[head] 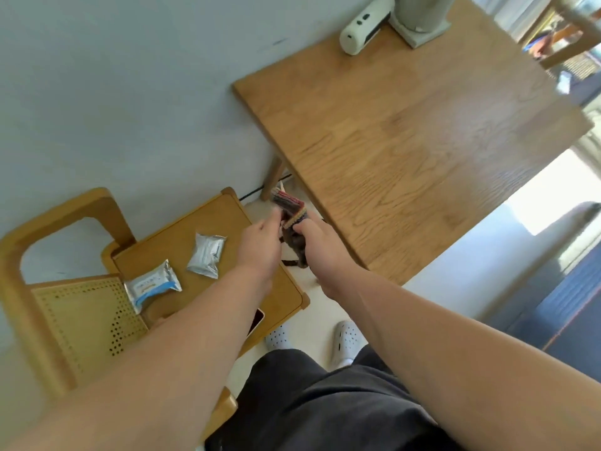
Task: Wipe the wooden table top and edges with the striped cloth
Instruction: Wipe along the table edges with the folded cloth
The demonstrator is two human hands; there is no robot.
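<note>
Both arms reach straight forward, forearms bare, and the hands meet over the gap between the chair [182, 229] on the left and the table [406, 141] on the right. The left hand [260, 245] pinches the left side of the cloth [287, 206], its back facing up. The right hand [320, 242] curls its fingers round the right side. The cloth is bunched between them, part hanging down, just beside the table's near-left edge and off its top. Two packets [208, 255] lie on the chair seat.
</note>
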